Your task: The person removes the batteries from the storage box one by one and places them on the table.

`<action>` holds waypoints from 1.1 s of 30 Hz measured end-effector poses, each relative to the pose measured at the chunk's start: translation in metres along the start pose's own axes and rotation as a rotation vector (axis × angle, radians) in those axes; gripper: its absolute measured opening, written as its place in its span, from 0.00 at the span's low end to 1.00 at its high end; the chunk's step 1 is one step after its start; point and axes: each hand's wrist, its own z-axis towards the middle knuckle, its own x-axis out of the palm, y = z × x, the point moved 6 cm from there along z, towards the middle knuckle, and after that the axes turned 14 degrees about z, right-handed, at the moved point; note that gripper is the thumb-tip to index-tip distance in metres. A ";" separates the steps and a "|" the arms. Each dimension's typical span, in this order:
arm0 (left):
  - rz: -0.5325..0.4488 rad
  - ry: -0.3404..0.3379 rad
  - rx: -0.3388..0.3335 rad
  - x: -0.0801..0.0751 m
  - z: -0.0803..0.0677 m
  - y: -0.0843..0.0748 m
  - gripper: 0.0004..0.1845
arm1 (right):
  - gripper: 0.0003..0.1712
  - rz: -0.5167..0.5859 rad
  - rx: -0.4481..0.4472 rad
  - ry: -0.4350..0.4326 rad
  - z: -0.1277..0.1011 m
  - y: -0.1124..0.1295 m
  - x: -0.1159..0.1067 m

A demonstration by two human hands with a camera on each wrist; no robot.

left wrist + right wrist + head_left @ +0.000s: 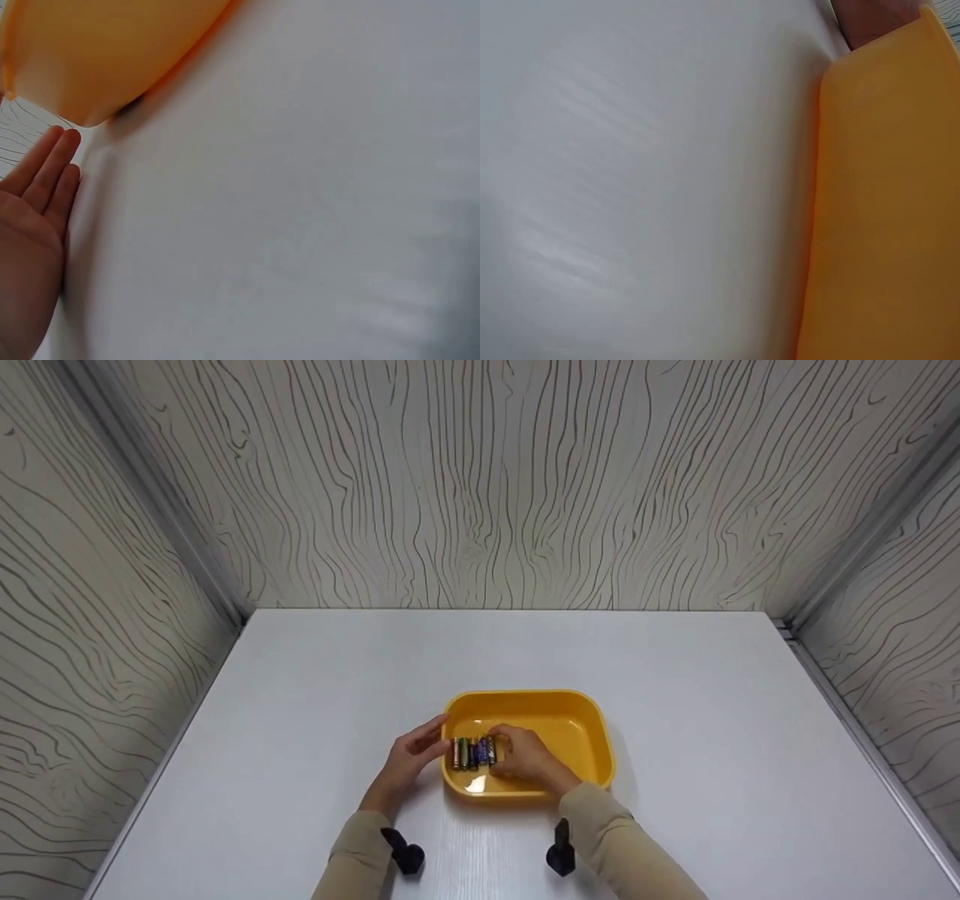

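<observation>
A yellow plastic tray (581, 712) sits on the white table (300, 697). Several small batteries (472, 752) lie side by side in its left part. My right hand (525, 757) reaches into the tray, and its bent fingers curl over the right end of the battery row. My left hand (414, 751) is at the tray's left rim with fingers straight, touching the outside wall. In the left wrist view that left hand (37, 217) lies flat by the tray's outer corner (97, 52). The right wrist view shows only the tray's outer wall (885, 225) and the table.
Wood-grain panels (480, 480) wall in the table at the back and both sides. Black camera mounts (405, 853) sit on both beige sleeves near the front edge. The tray's right half (570, 735) holds nothing.
</observation>
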 end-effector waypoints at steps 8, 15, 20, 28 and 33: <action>-0.010 0.005 0.026 0.001 0.003 -0.002 0.29 | 0.30 0.010 -0.030 0.017 -0.008 0.006 -0.008; -0.023 -0.006 0.001 -0.001 0.000 0.003 0.29 | 0.29 0.009 -0.085 0.055 -0.022 0.011 -0.011; -0.058 -0.027 0.006 -0.004 -0.003 0.004 0.28 | 0.30 0.024 -0.098 0.070 -0.032 0.013 -0.016; -0.005 -0.047 0.057 0.002 -0.009 -0.001 0.29 | 0.31 0.023 -0.220 0.103 -0.048 0.020 -0.029; 0.051 -0.058 0.079 0.007 -0.012 -0.005 0.29 | 0.31 0.017 -0.259 0.100 -0.059 0.021 -0.038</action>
